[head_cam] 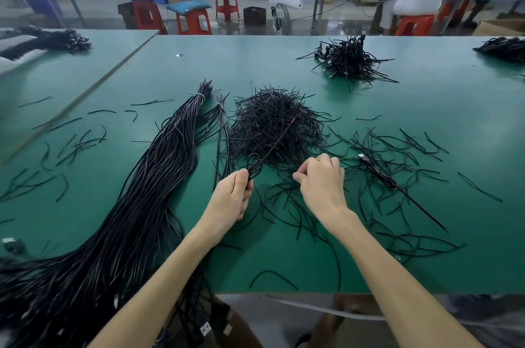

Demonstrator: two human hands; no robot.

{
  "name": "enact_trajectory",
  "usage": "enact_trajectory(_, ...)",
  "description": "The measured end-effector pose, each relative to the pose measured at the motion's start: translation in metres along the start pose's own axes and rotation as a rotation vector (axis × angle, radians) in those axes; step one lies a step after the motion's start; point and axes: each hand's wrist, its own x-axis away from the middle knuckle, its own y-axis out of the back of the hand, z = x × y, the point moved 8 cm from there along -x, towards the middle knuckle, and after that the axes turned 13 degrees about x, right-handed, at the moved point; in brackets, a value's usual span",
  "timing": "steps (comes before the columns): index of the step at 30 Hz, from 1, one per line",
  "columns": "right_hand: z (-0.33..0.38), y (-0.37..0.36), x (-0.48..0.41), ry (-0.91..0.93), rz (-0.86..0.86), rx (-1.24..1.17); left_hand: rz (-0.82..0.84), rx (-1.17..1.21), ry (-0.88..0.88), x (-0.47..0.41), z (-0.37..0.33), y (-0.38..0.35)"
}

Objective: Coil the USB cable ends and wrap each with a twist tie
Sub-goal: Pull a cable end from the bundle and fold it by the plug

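My left hand [231, 196] pinches a small coiled loop of black USB cable [253, 165]; the cable's thin end sticks up and to the right over a heap of black twist ties [272, 126]. My right hand [321, 181] hovers just right of the coil with fingers curled down onto the loose ties on the green table [312, 268]; whether it holds a tie is hidden. A thick bundle of black cables [136, 205] runs diagonally on the left. Another cable with a silver USB plug [363, 158] lies to the right.
A pile of finished coiled cables [350, 62] sits at the back right of the table, with more piles at the far right [502, 48] and back left [56, 39]. Loose ties are scattered all around. Red stools and a seated person are beyond the table.
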Motion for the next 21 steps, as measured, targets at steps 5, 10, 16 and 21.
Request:
enact_trajectory(5,-0.005,0.010,0.002,0.013,-0.036,-0.043,-0.015,0.006,0.004,0.000,0.001,0.002)
enact_trajectory(10,-0.008,0.013,0.006,0.012,-0.076,-0.081,-0.013,-0.006,0.004,0.000,0.001,0.002)
enact_trajectory(16,-0.009,0.020,0.011,-0.016,-0.053,-0.197,-0.034,-0.024,0.001,0.001,0.002,0.004)
enact_trajectory(21,-0.004,0.021,0.026,-0.113,0.099,-0.702,-0.125,-0.004,0.044,-0.002,0.006,0.011)
